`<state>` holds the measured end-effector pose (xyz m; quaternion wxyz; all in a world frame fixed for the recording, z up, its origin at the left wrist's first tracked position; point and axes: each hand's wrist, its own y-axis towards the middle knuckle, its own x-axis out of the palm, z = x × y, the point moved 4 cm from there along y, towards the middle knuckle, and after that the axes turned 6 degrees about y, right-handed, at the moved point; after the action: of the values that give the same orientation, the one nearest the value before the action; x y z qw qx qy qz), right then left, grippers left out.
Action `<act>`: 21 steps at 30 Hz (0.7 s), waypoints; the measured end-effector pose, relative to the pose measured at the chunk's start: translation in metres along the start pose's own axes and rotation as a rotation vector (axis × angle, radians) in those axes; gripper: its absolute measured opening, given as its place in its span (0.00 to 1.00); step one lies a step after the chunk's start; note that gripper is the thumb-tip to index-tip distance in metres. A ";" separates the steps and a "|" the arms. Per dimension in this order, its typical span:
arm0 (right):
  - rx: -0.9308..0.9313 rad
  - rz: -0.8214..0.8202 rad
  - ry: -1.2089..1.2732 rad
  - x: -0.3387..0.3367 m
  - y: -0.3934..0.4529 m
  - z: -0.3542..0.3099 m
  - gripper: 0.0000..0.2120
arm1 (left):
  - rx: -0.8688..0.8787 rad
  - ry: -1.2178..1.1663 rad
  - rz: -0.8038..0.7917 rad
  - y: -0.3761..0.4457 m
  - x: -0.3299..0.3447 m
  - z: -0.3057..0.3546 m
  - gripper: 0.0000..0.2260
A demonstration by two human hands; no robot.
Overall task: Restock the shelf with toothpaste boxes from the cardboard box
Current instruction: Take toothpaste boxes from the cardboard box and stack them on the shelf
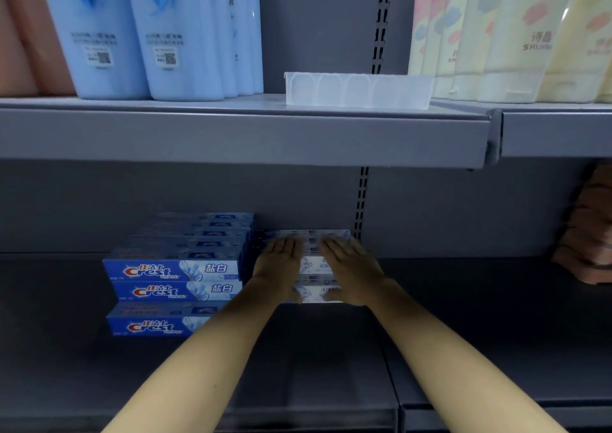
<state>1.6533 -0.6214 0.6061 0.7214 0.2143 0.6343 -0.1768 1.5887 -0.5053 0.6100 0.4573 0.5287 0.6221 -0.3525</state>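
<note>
A stack of white toothpaste boxes [314,263] sits on the lower grey shelf [463,316], near the back panel. My left hand [278,263] lies flat on the stack's left part, and my right hand [351,267] lies flat on its right part. Both hands have straight fingers and thumbs at the front face; neither is closed around a box. To the left stand stacked blue Crest toothpaste boxes [178,273], with one more blue Crest box [155,323] in front. The cardboard box is out of view.
The upper shelf [231,131] overhangs the hands. On it stand blue bottles [139,31], a clear plastic tray [357,89] and pale pouches [510,35]. Brownish packages [589,234] lie at the far right of the lower shelf.
</note>
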 end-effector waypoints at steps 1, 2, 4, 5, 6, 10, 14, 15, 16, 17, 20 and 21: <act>0.014 0.004 0.008 0.001 0.001 0.000 0.49 | -0.005 -0.003 -0.001 0.001 0.000 0.000 0.51; 0.027 0.002 0.023 0.002 0.001 0.000 0.49 | -0.009 -0.003 -0.006 0.002 0.000 0.000 0.51; 0.044 -0.012 0.053 0.001 0.001 -0.001 0.48 | -0.016 0.009 -0.012 0.001 -0.002 0.000 0.51; 0.049 -0.023 0.061 0.001 0.001 -0.002 0.49 | -0.022 0.021 -0.012 0.000 -0.003 0.001 0.51; 0.053 -0.039 0.065 0.000 0.000 -0.004 0.50 | -0.026 0.033 -0.013 -0.002 -0.003 0.001 0.52; 0.055 -0.062 0.109 -0.013 0.005 -0.014 0.52 | -0.021 0.078 0.018 -0.012 -0.012 -0.004 0.53; -0.005 0.001 0.147 -0.040 0.010 -0.041 0.43 | -0.015 0.057 0.109 -0.030 -0.039 -0.036 0.53; -0.019 0.022 0.153 -0.046 0.011 -0.047 0.41 | -0.014 0.041 0.134 -0.037 -0.045 -0.046 0.53; -0.031 0.041 0.152 -0.051 0.012 -0.052 0.40 | -0.016 0.030 0.147 -0.044 -0.050 -0.059 0.53; -0.039 0.054 0.144 -0.055 0.014 -0.057 0.39 | -0.024 0.022 0.148 -0.051 -0.053 -0.072 0.53; -0.053 0.064 0.125 -0.060 0.023 -0.077 0.41 | -0.067 0.032 0.120 -0.073 -0.047 -0.112 0.54; -0.066 0.063 0.117 -0.060 0.027 -0.086 0.42 | -0.079 0.036 0.102 -0.079 -0.041 -0.123 0.54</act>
<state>1.5878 -0.5535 0.6595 0.6951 0.2204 0.6736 -0.1201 1.4879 -0.4203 0.6859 0.4841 0.5473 0.6160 -0.2944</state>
